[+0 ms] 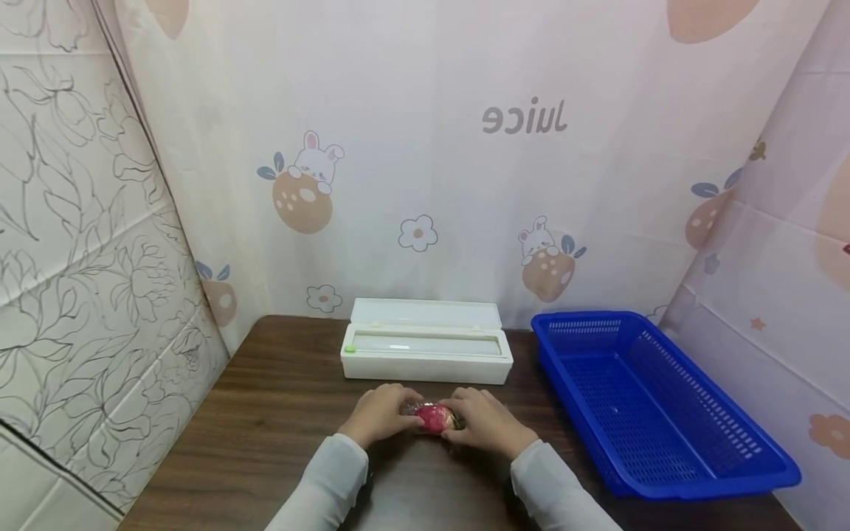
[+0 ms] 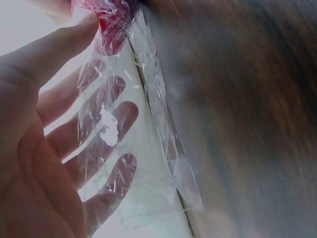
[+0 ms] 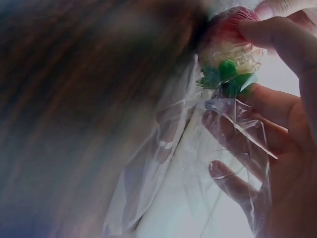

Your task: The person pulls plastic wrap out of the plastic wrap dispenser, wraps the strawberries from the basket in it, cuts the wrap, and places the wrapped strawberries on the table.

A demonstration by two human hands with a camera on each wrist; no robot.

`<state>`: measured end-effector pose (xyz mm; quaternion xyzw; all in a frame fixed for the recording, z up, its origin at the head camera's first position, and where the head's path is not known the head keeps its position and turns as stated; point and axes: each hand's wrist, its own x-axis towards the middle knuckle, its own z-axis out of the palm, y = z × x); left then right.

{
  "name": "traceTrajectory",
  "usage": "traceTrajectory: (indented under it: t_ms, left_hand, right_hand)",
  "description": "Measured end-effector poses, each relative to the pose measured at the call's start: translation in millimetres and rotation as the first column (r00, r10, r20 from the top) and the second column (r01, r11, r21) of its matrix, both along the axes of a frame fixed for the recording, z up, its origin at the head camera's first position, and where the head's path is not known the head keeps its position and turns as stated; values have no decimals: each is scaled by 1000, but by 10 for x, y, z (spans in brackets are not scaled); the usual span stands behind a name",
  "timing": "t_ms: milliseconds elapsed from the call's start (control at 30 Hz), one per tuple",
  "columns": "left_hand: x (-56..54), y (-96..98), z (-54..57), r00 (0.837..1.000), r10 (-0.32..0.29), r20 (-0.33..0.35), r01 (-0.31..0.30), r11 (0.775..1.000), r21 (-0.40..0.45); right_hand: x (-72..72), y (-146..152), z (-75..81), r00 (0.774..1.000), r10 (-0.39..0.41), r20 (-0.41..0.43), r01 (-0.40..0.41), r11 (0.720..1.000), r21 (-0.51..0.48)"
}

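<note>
Between both hands, over the table, is a red fruit [image 1: 434,418], strawberry-like, with a cream end and green leaves [image 3: 227,79], in clear cling film. My left hand [image 1: 383,415] holds the film-wrapped fruit from the left. In the left wrist view its thumb lies on the red end, and the other fingers show through a loose tail of cling film [image 2: 106,129]. My right hand [image 1: 487,422] grips the other side, thumb on the red part and a finger by the leaves. Another loose flap of film hangs past its fingers in the right wrist view.
Behind the hands, a white cling film dispenser [image 1: 425,367] stands with its lid [image 1: 425,313] raised and a green slider [image 1: 350,349] at its left end. A blue plastic basket [image 1: 578,413] sits at the right of the dark wooden table [image 1: 265,413]. Patterned curtains [image 1: 425,147] enclose the table.
</note>
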<state>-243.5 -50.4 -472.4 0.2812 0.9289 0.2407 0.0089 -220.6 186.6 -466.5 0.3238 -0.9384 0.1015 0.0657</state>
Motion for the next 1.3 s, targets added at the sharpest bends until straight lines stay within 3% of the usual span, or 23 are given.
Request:
traceTrajectory:
  t_ms: [133,333,633,900,1067,1300]
  left_hand:
    - [44,17,32,997,5,-79,-8,999,-34]
    - [90,101,58,987,-34,-158,22,997,-76]
    - [83,146,-14,999,-45,-2,45,999,-30]
    - [46,132,-37,996,-66,64,69,997,-35]
    - [20,130,-54,993,-78,86,82,996,-40]
    - [-33,116,-16,981,-85,174,87,996,-3]
  right_hand:
    - [-34,-20,26,997,1,80,2,999,-38]
    - [-74,-33,43,985,-21,170,31,998,-56]
    - [-64,-37,58,964,17,265,8,996,-90]
    - [-59,-24,89,967,32,253,-21,999,-45]
    - [-10,-10,59,984,23,179,-21,1000,-16]
    - [33,3,41,997,32,72,-30,999,-25]
